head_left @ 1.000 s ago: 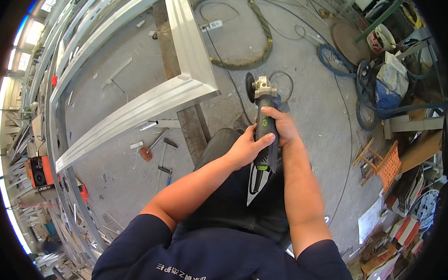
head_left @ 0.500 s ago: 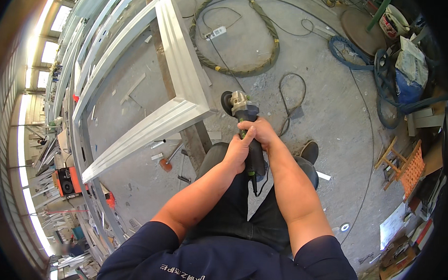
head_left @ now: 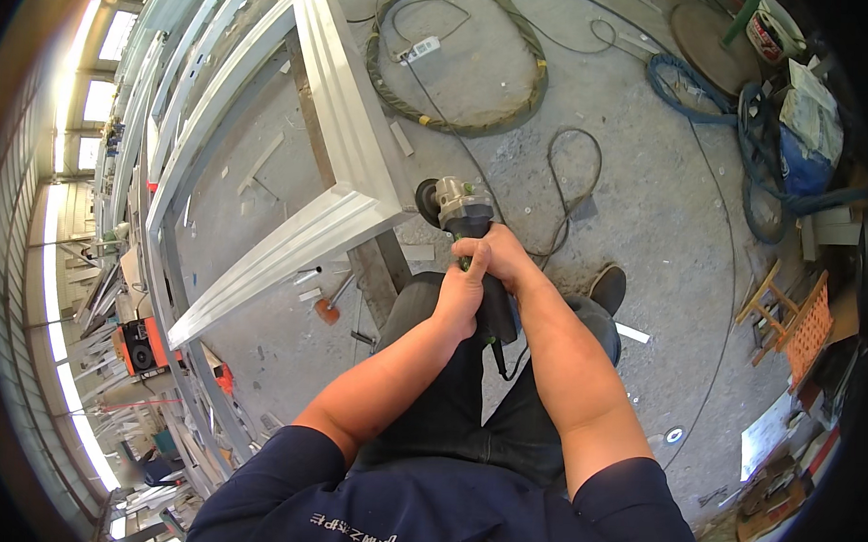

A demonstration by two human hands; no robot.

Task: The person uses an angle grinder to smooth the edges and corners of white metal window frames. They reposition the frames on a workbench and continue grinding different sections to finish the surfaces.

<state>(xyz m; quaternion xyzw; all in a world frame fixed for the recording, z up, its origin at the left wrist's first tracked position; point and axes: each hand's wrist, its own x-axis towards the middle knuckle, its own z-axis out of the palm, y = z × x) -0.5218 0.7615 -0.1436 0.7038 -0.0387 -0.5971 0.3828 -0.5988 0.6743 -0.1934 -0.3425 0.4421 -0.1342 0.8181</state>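
Observation:
Both my hands are wrapped round an angle grinder (head_left: pixel 464 215) with a grey metal head and a dark body. My left hand (head_left: pixel 464 289) closes on the body from the left; my right hand (head_left: pixel 503 254) grips it farther forward, the fingers of the two overlapping. The dark disc (head_left: pixel 427 201) faces left, close to the outer corner of a silver metal frame (head_left: pixel 357 139). Whether the disc touches the corner I cannot tell. A cord hangs from the grinder's near end, between my legs.
A dark beam (head_left: pixel 375 269) runs under the frame. An orange-headed mallet (head_left: pixel 327 310) lies on the floor inside it. Beyond are a coiled hose (head_left: pixel 539 84), a power strip (head_left: pixel 423 49) and loose cable. A small wooden stool (head_left: pixel 795 327) stands at the right; blue hose (head_left: pixel 684 98) lies behind it.
The grinder's head has moved slightly left, bringing its disc nearer the frame's corner. Both hands keep their hold. The whole view has shifted a little.

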